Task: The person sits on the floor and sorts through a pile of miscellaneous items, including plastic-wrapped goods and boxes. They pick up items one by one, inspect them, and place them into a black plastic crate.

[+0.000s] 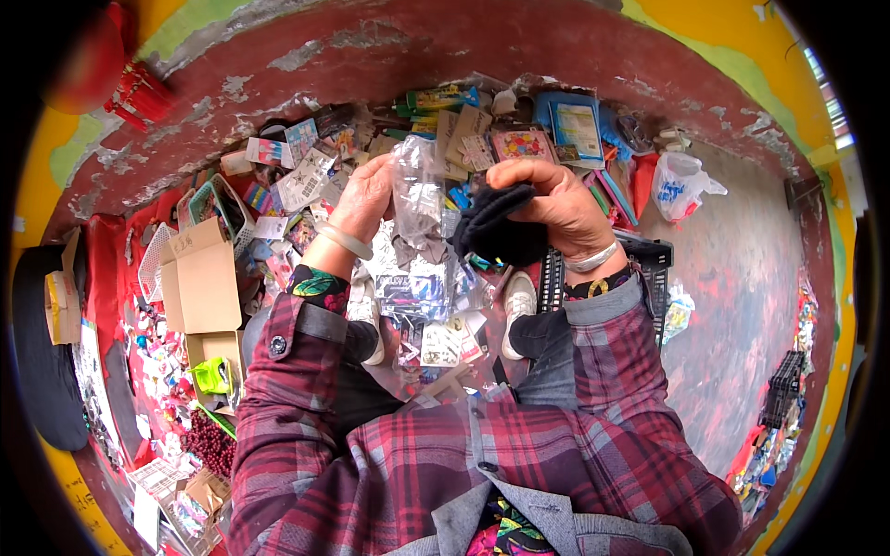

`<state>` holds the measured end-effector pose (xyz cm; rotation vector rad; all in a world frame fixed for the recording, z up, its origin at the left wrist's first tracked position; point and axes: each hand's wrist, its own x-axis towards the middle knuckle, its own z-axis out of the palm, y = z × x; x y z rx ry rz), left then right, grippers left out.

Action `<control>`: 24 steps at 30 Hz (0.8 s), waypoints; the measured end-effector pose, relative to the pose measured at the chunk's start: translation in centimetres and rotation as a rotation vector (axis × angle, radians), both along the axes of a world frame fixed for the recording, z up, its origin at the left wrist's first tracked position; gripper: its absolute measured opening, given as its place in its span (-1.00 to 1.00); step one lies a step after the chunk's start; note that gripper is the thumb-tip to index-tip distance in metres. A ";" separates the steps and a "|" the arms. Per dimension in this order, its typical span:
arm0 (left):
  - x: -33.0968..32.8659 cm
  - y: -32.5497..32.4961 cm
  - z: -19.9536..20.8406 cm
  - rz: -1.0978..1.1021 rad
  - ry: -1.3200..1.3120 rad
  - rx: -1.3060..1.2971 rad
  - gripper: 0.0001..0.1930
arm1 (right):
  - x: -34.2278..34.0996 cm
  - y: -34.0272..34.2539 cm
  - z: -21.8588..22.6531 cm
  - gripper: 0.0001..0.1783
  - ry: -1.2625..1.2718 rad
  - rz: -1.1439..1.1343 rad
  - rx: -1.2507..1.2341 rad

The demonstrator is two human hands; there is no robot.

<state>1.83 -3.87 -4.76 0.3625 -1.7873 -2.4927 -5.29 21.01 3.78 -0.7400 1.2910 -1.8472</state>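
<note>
A person in a red plaid shirt sits above a floor strewn with small packaged goods, both hands raised in front of the chest. The left hand (363, 196), a pale bangle (345, 243) on its wrist, is closed around the edge of a clear plastic bag (417, 190), holding it upright so the crumpled film stands between the two hands. The right hand (556, 206), a light band on its wrist, has its fingers curled tightly over a dark folded cloth item (491, 232), which hangs just beside the bag's right edge; whether the two touch cannot be told.

Below the hands, more clear packets with printed cards (426, 306) lie heaped over the person's lap and feet, next to a white shoe (519, 310). An open cardboard box (202, 278) stands to the left, with a bright green packet (213, 375) and a cluster of dark red beads (211, 447) nearer the lower edge. A black plastic crate (649, 259) sits under the right forearm, and a white plastic bag (681, 183) rests on the bare concrete floor (742, 306) beyond it. A worn red wall (519, 56) curves across the top.
</note>
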 end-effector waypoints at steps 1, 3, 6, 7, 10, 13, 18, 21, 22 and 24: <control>0.0 0.1 0.0 0.003 0.000 -0.035 -0.73 | 0.2 -0.4 0.3 -0.71 0.055 -0.011 0.019; 0.3 0.9 1.4 -0.013 -0.031 -0.182 -0.72 | 1.1 -1.3 0.6 -0.62 0.198 -0.029 0.104; -0.1 1.7 1.0 0.072 -0.011 -0.346 -0.71 | 2.0 -2.0 0.1 -0.56 0.214 -0.029 0.209; -0.3 1.9 0.2 0.118 0.007 -0.390 -0.71 | 2.1 -2.2 -0.3 -0.59 0.162 -0.072 0.198; -0.3 2.8 0.1 0.136 0.084 -0.543 -0.67 | 2.0 -2.5 -2.2 -0.70 0.047 -0.170 0.155; -0.4 3.1 -0.4 0.169 0.165 -0.699 -0.68 | 1.8 -2.8 -2.9 -0.74 -0.048 -0.171 0.070; -0.2 3.8 -0.5 0.118 0.021 -0.840 -0.68 | 2.3 -3.2 -3.2 -0.65 -0.096 -0.221 0.062; -0.4 3.7 -1.1 0.136 0.033 -0.867 -0.69 | 2.3 -3.4 -3.5 -0.55 -0.056 -0.313 0.159; -0.6 4.0 -1.6 0.222 0.095 -0.870 -0.69 | 2.2 -3.5 -3.6 -0.52 -0.026 -0.352 0.190; -0.6 4.3 -0.4 0.252 0.181 -0.880 -0.66 | 1.3 -3.3 -4.2 -0.48 0.054 -0.458 0.219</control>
